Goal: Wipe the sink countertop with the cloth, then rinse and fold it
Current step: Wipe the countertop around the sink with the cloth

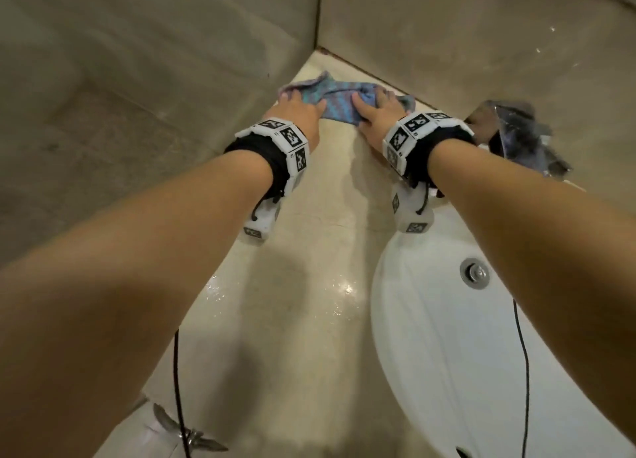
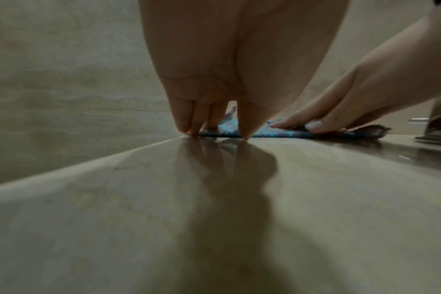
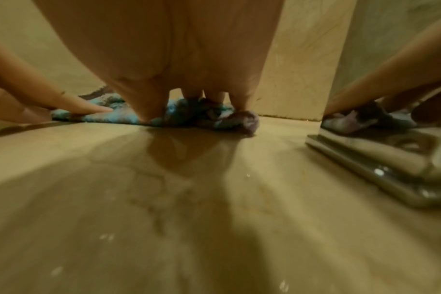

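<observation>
A blue and purple cloth lies bunched on the beige countertop, in the far corner where two walls meet. My left hand presses on its left end and my right hand on its right end. From the left wrist, the left hand points its fingertips down at the near edge of the cloth. The right hand lies with straight fingers flat on it. The right wrist view has the right hand pressing on the crumpled cloth, with left fingers alongside.
The white sink basin with its metal drain lies at the right, under my right forearm. A chrome faucet stands just right of my right hand; its base sits close by. Water glistens on the near countertop.
</observation>
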{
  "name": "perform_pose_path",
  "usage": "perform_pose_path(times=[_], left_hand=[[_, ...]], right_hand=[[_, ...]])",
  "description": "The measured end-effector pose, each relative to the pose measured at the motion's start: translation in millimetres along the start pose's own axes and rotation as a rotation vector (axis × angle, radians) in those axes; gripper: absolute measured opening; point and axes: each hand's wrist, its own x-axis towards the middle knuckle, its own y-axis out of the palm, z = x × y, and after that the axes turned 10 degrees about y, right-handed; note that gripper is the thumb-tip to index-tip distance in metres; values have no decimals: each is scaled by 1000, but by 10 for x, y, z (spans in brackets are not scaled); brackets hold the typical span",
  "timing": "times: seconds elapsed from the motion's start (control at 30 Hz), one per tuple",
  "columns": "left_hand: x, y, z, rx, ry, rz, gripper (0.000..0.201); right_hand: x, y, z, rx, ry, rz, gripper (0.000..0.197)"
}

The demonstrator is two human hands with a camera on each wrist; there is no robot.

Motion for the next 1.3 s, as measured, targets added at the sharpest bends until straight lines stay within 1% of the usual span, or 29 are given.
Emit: perform_pose_path(times=[0.27,0.37,0.5,0.63,0.77,0.9,0.93,1.1,1.2,1.3], left_hand=[[-10,-41,-12,29,15,47,52],[-148,6,7,59,36,57,50],[-423,112,-20,75,16,64,48],[-826,284,-52,63,-41,63,49],[-1368,445,-112,43,-81,80,48],[-2067,724,-148,-24,-157,28,46],[-2168,766,-138,-42,-175,20,46],[-2992,1132,-271,-103,-283,-29,46],[-3335,1324,-382,-107,-310,-1,46],[-3565,1425,-549,-103,-306,25,46]], right_hand=[[-31,6,15,-23,28,27,55],[-153,64,19,-39,18,27,56],[-424,137,63,-40,3,73,56],[-755,281,154,-62,-45,74,56],[-1169,518,232,-102,-126,76,55],[-1763,787,322,-123,-231,93,55],[-1853,818,361,-121,-243,109,55],[-2571,1135,454,-163,-331,139,56],[-2856,1290,411,-205,-370,149,54],[-3116,1425,298,-221,-382,130,54]])
